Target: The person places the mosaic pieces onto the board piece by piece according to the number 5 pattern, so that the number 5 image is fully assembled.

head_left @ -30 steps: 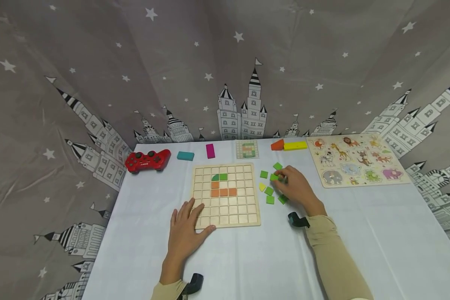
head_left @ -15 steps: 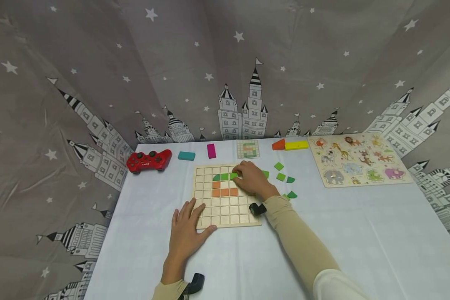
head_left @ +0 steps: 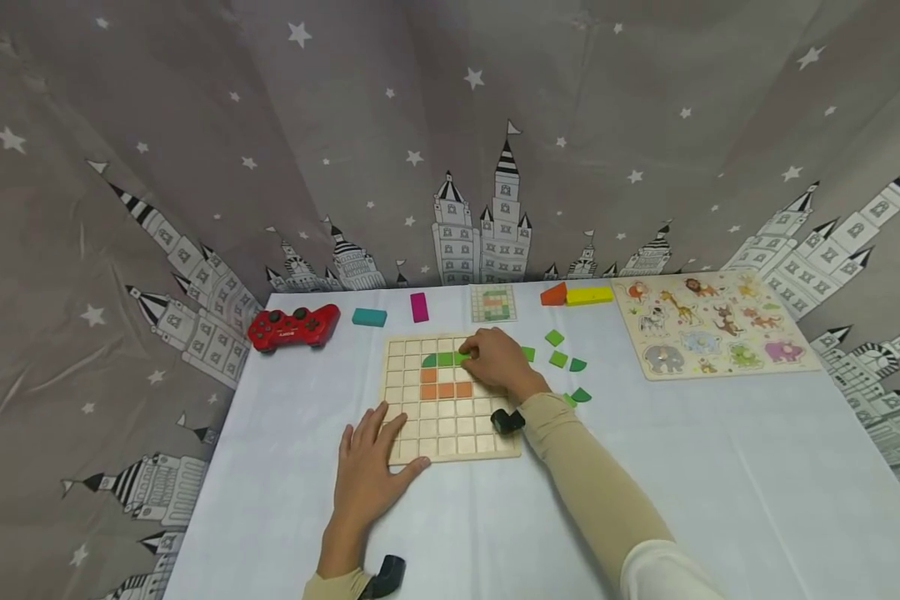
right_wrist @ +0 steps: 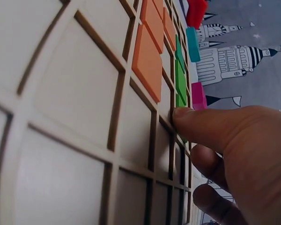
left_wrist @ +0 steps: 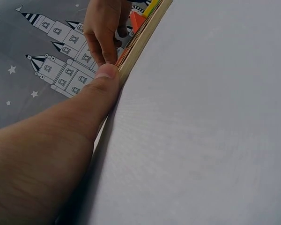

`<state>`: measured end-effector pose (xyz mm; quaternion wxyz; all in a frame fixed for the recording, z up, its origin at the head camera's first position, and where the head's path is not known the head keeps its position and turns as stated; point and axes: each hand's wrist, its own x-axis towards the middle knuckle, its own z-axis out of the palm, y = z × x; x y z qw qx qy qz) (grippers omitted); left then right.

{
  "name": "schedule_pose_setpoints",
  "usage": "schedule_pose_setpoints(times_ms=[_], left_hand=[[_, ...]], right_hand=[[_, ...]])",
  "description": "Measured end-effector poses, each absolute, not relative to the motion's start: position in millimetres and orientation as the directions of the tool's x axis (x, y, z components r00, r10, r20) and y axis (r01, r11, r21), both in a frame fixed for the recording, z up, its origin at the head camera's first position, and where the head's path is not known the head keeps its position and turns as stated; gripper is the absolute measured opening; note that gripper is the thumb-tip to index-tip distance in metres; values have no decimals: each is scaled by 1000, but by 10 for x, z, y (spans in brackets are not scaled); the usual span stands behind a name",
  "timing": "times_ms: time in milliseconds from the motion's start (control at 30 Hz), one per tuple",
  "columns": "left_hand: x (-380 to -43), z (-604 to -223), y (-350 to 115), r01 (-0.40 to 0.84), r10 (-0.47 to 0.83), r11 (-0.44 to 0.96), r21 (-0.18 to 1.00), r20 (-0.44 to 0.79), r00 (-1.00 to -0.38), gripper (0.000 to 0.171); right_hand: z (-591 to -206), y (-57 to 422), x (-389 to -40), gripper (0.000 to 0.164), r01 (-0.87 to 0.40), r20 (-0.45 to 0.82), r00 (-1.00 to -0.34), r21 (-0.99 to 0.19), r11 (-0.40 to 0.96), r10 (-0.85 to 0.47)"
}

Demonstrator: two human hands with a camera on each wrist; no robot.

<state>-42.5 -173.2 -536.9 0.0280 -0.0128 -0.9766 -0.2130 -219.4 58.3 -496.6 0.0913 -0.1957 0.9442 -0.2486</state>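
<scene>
A wooden grid board (head_left: pixel 450 427) lies on the white table. My left hand (head_left: pixel 366 475) rests with spread fingers on its lower left corner; the left wrist view shows the thumb (left_wrist: pixel 105 77) along the board's edge. Over the upper grid, my right hand (head_left: pixel 498 360) pinches a green square tile (head_left: pixel 462 357), mostly covered by the fingers. Left of it sit another green square tile (head_left: pixel 445 359) and a dark green rounded tile (head_left: pixel 429 361). Several orange tiles (right_wrist: pixel 148 63) fill cells below. More loose green tiles (head_left: pixel 558 359) lie right of the board.
A small pattern card (head_left: pixel 494 303) lies behind the board. Along the back are a red game controller (head_left: pixel 294 327), a teal block (head_left: pixel 369 317), a magenta block (head_left: pixel 419 307), an orange block (head_left: pixel 553 294) and a yellow block (head_left: pixel 589 296). An animal puzzle (head_left: pixel 712 325) lies at right.
My right hand has moved left from the loose tiles onto the board, bringing a green square tile beside the green one there. My left hand has stayed in place.
</scene>
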Motion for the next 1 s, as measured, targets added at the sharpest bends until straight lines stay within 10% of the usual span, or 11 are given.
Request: schedule_pose_setpoints(times_ms=[1000], left_hand=[[-416,-5361,-1721,23,2,910,414,51,-999,85]], right_hand=[[-5099,2115,-1895,41,-93,-88,-983,-508,856,-160]])
